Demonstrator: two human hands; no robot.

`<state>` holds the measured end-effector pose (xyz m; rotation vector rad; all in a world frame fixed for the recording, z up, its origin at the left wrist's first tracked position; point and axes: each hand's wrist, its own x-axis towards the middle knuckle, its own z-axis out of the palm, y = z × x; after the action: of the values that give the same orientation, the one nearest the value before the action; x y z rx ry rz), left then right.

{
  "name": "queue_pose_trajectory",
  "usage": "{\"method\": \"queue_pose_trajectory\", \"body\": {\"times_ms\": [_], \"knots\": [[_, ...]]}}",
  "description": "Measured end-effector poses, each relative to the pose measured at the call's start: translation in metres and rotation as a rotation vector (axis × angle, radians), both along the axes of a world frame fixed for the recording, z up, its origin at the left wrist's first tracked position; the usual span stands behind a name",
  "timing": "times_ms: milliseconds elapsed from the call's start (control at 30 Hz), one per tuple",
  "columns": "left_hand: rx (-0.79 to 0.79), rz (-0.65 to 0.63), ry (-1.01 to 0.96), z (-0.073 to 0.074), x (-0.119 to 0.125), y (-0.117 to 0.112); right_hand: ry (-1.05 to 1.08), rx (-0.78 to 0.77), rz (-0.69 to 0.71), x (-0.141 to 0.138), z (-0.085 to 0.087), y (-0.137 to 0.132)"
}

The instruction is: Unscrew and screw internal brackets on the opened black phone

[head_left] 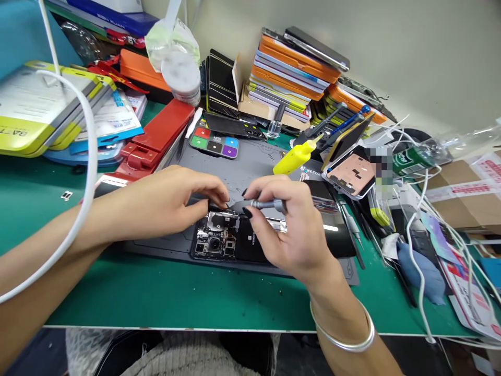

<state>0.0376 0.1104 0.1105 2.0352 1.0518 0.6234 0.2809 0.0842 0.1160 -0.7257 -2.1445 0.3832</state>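
An opened phone (235, 241) lies on a grey work mat (242, 167), its circuit board and camera module exposed. My right hand (289, 230) is closed round a slim grey screwdriver (266, 204), whose tip points left at the top of the board. My left hand (168, 201) rests on the phone's upper left corner, fingers pinched together on a small dark part there; what it pinches is too small to name.
A yellow squeeze bottle (295, 157), a coloured screw tray (214, 142) and a red case (156, 138) lie behind the mat. Stacked phone boxes (293, 73) stand at the back. Tools, white cables and a second phone back (352, 175) crowd the right side.
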Motion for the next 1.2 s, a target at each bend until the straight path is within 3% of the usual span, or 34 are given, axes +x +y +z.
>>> {"method": "queue_pose_trajectory", "body": {"times_ms": [200, 433, 500, 667, 767, 867, 1200], "knots": [[0.086, -0.065, 0.083, -0.003, 0.000, 0.001, -0.065, -0.003, 0.017, -0.002, -0.001, 0.000], [0.138, -0.090, 0.125, 0.002, -0.001, 0.003, -0.288, -0.077, 0.112, -0.007, 0.025, 0.007], [0.167, -0.060, 0.148, 0.003, -0.001, 0.004, -0.339, -0.074, 0.106, -0.012, 0.026, 0.012], [0.252, 0.116, 0.236, 0.000, -0.006, 0.011, -0.270, 0.084, -0.116, -0.025, 0.018, 0.021], [0.297, 0.208, 0.296, -0.003, -0.009, 0.016, -0.287, -0.017, -0.043, -0.026, 0.019, 0.021], [0.326, 0.260, 0.347, -0.007, -0.010, 0.017, -0.375, -0.009, -0.108, -0.023, 0.025, 0.021], [0.329, 0.265, 0.429, -0.008, -0.008, 0.017, -0.404, -0.005, -0.084, -0.020, 0.031, 0.025]]}}
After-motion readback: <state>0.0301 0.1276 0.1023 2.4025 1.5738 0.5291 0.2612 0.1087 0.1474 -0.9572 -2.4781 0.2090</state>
